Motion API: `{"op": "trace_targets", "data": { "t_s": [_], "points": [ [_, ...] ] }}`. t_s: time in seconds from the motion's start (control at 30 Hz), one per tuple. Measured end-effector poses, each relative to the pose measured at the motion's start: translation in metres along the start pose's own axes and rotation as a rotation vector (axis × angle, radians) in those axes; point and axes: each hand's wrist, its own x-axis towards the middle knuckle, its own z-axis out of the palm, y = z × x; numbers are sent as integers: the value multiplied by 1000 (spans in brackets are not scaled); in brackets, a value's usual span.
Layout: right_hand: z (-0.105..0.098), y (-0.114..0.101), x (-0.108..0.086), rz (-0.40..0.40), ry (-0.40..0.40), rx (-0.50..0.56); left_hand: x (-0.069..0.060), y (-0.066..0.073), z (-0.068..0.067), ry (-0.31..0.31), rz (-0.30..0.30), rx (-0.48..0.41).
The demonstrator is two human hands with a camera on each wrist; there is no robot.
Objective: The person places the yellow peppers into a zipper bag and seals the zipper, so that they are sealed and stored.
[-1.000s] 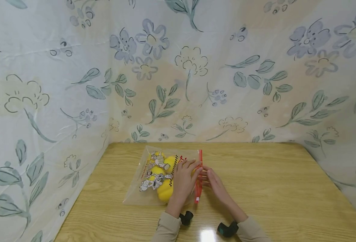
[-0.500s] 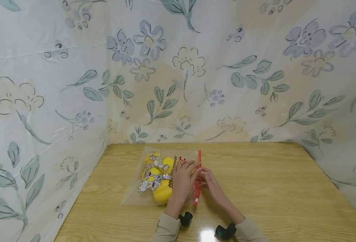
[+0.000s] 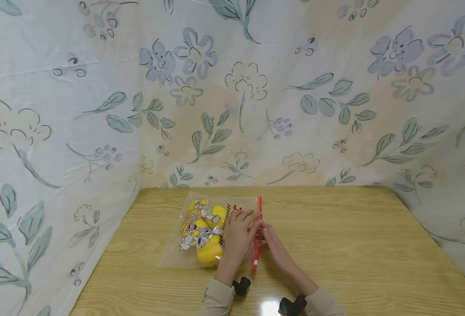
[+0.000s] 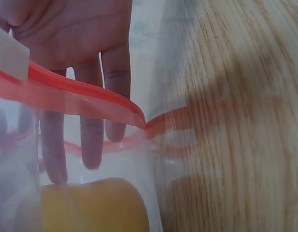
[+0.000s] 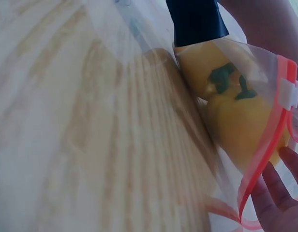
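A clear zip bag (image 3: pixel 173 250) with a red zip edge (image 3: pixel 259 204) and printed animal figures lies on the table. Inside it are several yellow bell peppers (image 3: pixel 209 253); green stems show in the right wrist view. My left hand (image 3: pixel 238 232) lies over the bag's mouth side, its fingers and thumb holding the upper lip at the red edge. From the right, my right hand (image 3: pixel 273 243) reaches into the raised mouth. Its straight fingers (image 4: pixel 92 145) pass behind the red strip in the left wrist view, close to a pepper (image 5: pixel 243 125). The left fingertips' undersides are hidden.
A white zip slider (image 5: pixel 287 94) sits on the red strip. Both wrists carry black camera mounts (image 3: pixel 241 286). The wooden table (image 3: pixel 335 237) extends to the right, and a floral cloth (image 3: pixel 232 109) hangs behind and to the left.
Peppers inside the bag have shifted slightly left. My right hand has moved a little left, further into the bag's mouth. My left hand stays at the red edge.
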Motion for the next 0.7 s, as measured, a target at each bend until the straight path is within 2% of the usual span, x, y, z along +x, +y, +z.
{"op": "trace_targets", "data": {
  "t_s": [0.3, 0.53, 0.7],
  "points": [
    [3, -1, -8, 13, 4, -12, 0, 3, -4, -56, -34, 8],
    [2, -2, -14, 0, 21, -19, 2, 4, -6, -124, -70, 36],
    [1, -2, -17, -13, 12, -31, 4, 3, -8, -135, -74, 34]
  ]
}}
